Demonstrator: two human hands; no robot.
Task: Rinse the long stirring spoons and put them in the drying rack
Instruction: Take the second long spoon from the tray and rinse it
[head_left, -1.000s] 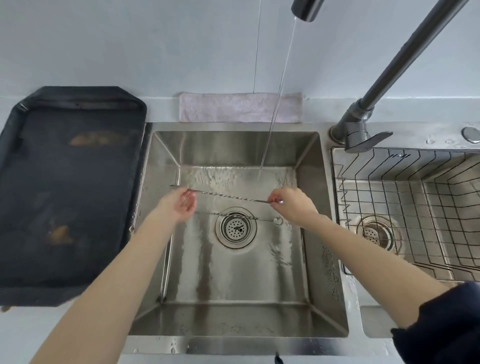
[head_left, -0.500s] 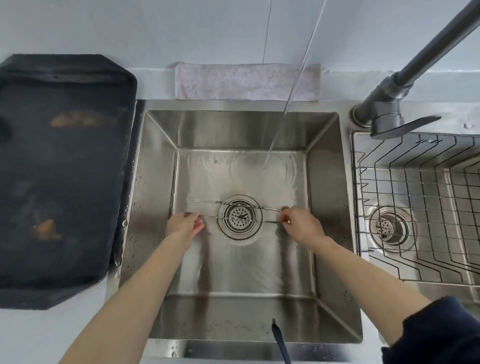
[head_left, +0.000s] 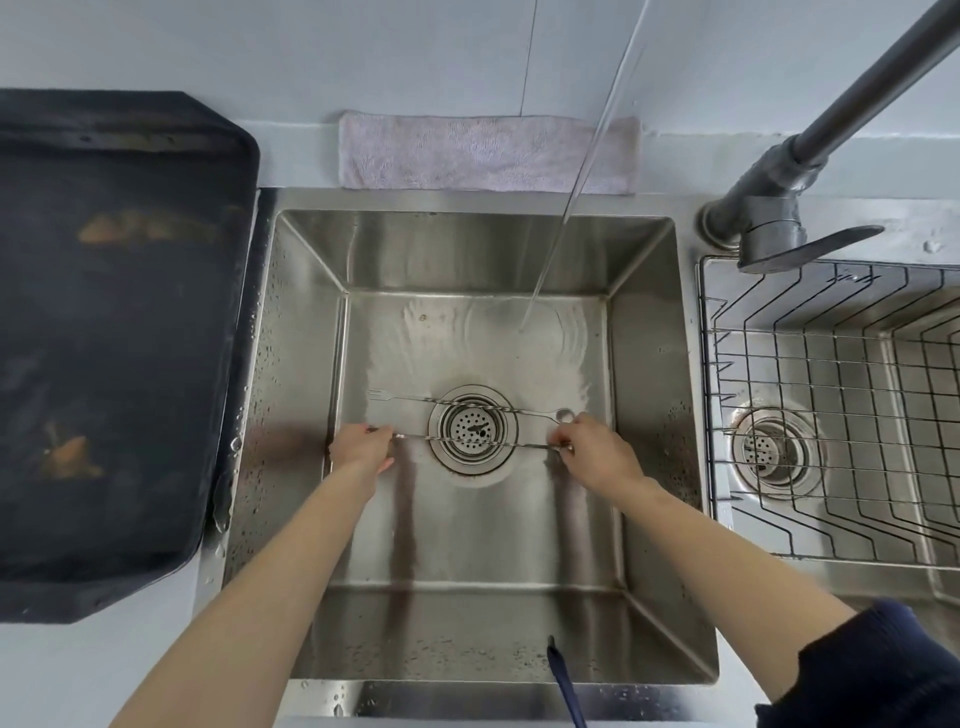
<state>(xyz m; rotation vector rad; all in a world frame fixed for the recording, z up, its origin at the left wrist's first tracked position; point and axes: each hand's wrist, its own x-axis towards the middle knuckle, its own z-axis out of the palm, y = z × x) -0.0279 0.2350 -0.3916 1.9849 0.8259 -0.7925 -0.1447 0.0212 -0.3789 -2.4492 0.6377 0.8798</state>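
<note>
- Long stirring spoon, thin and twisted, lies low across the drain strainer on the floor of the steel sink; the left hand pinches one end, the right hand pinches the other near its small bowl.
- A second stirring spoon, fork-tipped on the left, rests just behind it on the sink floor, held by neither hand.
- The water stream lands at the back of the basin, well apart from both spoons; lifted out from here, the held spoon would likely reach the rack unrinsed.
- Wet, slender metal gripped only at its tips looks apt to slip and clatter onto the strainer.
- As the held spoon rises, it could catch the loose spoon lying just beside it and knock it aside.
- The wire drying rack sits in the right-hand basin, past the faucet lever; a long spoon swung across level may strike it.
- Laid parallel to the rack's wires, so thin a spoon could drop through the gaps.
</note>
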